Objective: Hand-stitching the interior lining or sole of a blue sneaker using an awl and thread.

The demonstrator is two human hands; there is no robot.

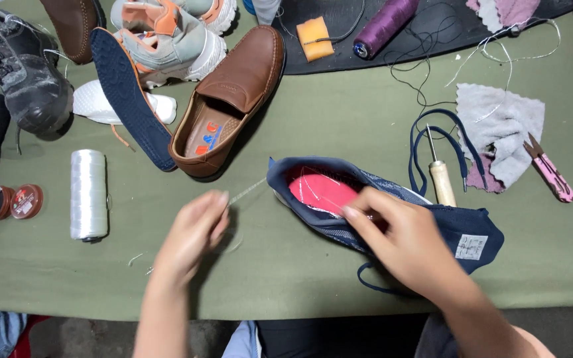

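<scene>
A navy mesh shoe upper (392, 212) with a pink insole (319, 192) lies on its side near the middle of a table (313, 119) covered in olive-green cloth, its opening turned toward the left. The person's right hand (409, 242) rests on it, fingers (359, 215) curled down against the mesh at the rim of the opening. The left hand (193, 232) is raised just left of the shoe, fingers (220, 199) pinched together on a thin pale thread (247, 191) that runs taut to the shoe's heel edge.

Around them: a brown leather loafer (233, 99) just above the upper, a loose dark-blue sole (130, 96) beside it, a grey and orange sneaker (174, 36) and a worn black work shoe (21, 69) toward the far left corner. A spool of white thread (89, 193) and two small round tins (9, 201) sit at left. To the right lie a wooden-handled awl (440, 178), a dark-blue lace (445, 142), a scrap of grey cloth (502, 129) and pink thread snips (552, 174). A purple thread cone (382, 25) and an orange block (314, 38) rest on a black mat (426, 40) at the far edge.
</scene>
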